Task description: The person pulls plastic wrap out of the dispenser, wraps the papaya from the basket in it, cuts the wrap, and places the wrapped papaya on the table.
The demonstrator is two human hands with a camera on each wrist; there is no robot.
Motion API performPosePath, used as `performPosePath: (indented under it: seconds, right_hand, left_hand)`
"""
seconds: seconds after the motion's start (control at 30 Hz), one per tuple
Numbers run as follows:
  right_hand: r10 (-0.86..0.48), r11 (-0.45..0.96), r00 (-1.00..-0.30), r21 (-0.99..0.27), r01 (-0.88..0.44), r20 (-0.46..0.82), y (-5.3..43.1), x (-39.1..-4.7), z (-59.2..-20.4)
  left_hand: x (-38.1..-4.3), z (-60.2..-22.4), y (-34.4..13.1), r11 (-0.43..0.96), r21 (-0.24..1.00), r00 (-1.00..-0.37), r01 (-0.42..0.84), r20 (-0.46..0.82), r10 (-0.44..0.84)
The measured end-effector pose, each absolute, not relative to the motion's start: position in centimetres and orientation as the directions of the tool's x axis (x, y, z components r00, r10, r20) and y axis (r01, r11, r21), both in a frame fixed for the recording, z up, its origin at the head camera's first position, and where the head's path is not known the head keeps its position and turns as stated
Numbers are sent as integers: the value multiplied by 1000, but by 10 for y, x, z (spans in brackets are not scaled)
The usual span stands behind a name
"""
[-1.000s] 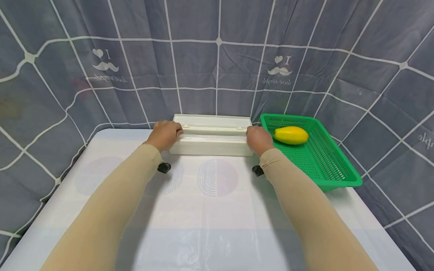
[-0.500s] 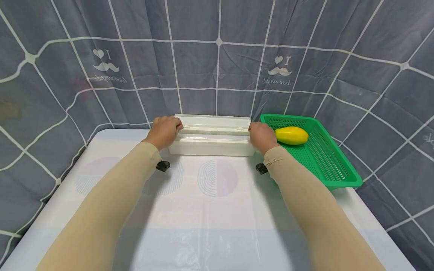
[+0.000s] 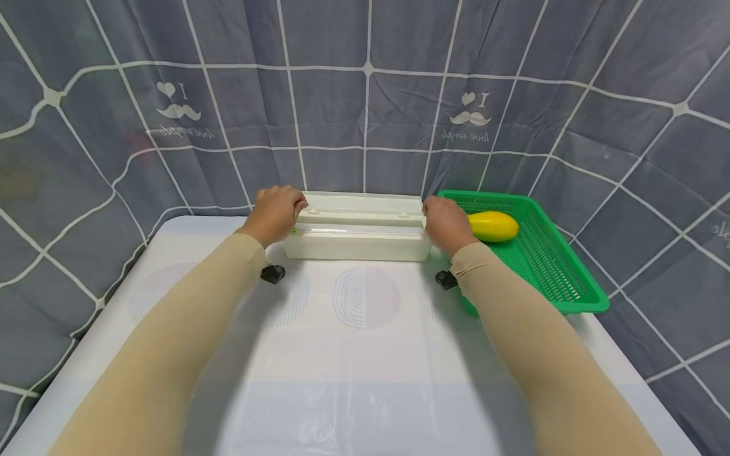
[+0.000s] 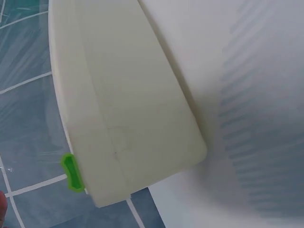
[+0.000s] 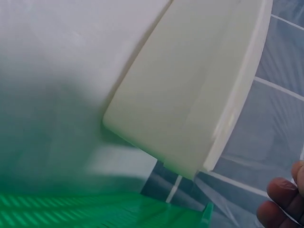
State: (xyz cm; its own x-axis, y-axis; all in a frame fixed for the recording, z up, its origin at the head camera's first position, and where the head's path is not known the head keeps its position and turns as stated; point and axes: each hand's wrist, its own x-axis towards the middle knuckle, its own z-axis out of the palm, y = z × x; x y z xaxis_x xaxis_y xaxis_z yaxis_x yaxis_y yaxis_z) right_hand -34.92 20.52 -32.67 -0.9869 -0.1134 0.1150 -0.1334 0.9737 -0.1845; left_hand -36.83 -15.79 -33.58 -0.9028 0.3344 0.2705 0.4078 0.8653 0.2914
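A long white cling film dispenser (image 3: 358, 247) stands at the far side of the table, its lid (image 3: 365, 202) tilted back. At its left end shows a green cutter slider (image 4: 72, 172). Clear cling film (image 5: 228, 192), wrinkled and see-through, rises from the dispenser in both wrist views. My left hand (image 3: 272, 214) pinches the film at the left end, just above the box. At the right end my right hand (image 3: 447, 223) pinches it too; some of its fingers (image 5: 281, 192) show in the right wrist view. The fingertips' exact hold is partly hidden.
A green plastic basket (image 3: 570, 259) stands right of the dispenser, close to my right hand, with a yellow oblong fruit or vegetable (image 3: 495, 227) inside. A grey curtain with white lines (image 3: 331, 107) hangs behind the white-covered table (image 3: 365, 361).
Both hands have risen and moved away from me a little, and apart from each other. The green slider has come into sight in the head view. Dispenser and basket stay put.
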Motion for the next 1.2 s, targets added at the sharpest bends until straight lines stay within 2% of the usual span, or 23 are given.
performPosePath:
  seconds: [0.37,0.87,1.2]
  right_hand:
    - [-103,956,-989,-262,-129,110,208,-347,-316]
    - [-123,956,-979,-245,-161,164,213,-333,-294]
    - [-103,942,-969,-291,-167,222,217,-326,-278]
  left_hand:
    - [-364,-322,-158,860,297,-889,415,333,314]
    - [-355,-306,-156,841,308,-857,445,418,301]
    - [-347,-292,-155,821,296,-813,488,496,305]
